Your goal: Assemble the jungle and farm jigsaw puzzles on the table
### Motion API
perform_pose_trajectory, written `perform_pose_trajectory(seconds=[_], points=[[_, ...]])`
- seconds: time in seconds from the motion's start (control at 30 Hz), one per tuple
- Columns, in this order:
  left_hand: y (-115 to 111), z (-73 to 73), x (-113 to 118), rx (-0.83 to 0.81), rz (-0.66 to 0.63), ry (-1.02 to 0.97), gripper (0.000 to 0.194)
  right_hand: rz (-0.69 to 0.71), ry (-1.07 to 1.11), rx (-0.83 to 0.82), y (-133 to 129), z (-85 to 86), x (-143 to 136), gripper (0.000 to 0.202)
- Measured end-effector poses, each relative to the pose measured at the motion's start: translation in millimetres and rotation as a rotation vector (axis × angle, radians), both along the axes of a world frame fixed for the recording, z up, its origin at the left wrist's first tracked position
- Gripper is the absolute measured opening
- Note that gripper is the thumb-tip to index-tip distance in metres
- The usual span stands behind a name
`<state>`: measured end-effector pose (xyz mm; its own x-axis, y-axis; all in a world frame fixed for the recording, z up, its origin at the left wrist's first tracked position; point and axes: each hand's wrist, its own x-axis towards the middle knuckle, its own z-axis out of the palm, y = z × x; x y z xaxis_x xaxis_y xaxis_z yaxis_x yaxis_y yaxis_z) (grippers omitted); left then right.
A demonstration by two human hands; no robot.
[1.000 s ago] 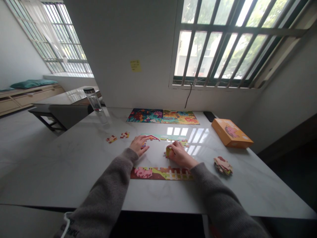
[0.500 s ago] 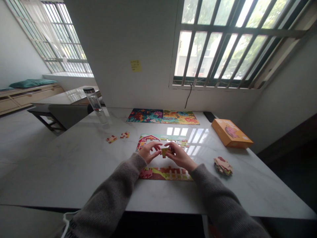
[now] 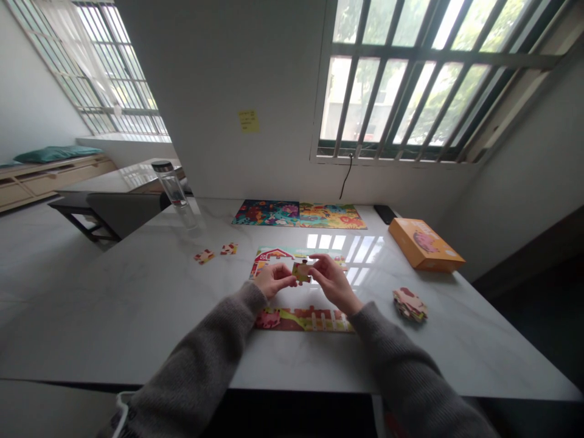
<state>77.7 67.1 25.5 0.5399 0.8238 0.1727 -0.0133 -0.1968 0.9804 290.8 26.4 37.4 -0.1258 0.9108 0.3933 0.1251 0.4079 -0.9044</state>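
A small greenish-brown jigsaw piece (image 3: 302, 272) is held up above the table between my two hands. My left hand (image 3: 275, 280) pinches its lower left side with thumb and fingers. On the other side, my right hand (image 3: 331, 279) grips its right edge, fingers bent. Behind and partly hidden by the hands lies the assembled top strip of a farm puzzle with a red barn (image 3: 275, 254). Nearer to me, the joined bottom strip (image 3: 314, 319) shows a pig and a fence.
Two loose pieces (image 3: 229, 249) lie to the left, and a stack of pieces (image 3: 410, 304) to the right. An orange box (image 3: 424, 244), a black phone (image 3: 384, 213), two finished picture puzzles (image 3: 298, 214) and a glass bottle (image 3: 170, 184) stand or lie farther back.
The jigsaw piece has been turned and raised slightly. My left fingers, apart from it before, have closed on its left side.
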Motion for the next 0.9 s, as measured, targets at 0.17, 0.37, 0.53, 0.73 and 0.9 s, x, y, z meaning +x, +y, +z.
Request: perform_pose_trajectory(seconds=[0.17,0.37,0.53,0.73,0.9], points=[[-8.5,4.4,0.2,0.303,0.049,0.124,0.059,-0.015,-0.008,-0.005,-0.3,-0.9,-0.4,0.032],[-6.2,4.9,-3.6,0.529,0.098,0.195,0.060,-0.026,0.024,-0.015,1.4,-5.5,0.9,0.028],[0.8,-1.5,-8.3,0.693,0.123,0.241,0.055,-0.019,0.050,-0.054,2.5,-8.3,0.0,0.030],[4.2,-2.7,-11.9,0.742,0.145,0.279,0.055,-0.085,-0.169,0.139,-6.4,5.8,-0.4,0.020],[7.4,-3.0,-13.7,0.691,0.176,0.273,0.056,-0.090,-0.337,0.339,-14.6,17.6,0.9,0.030]])
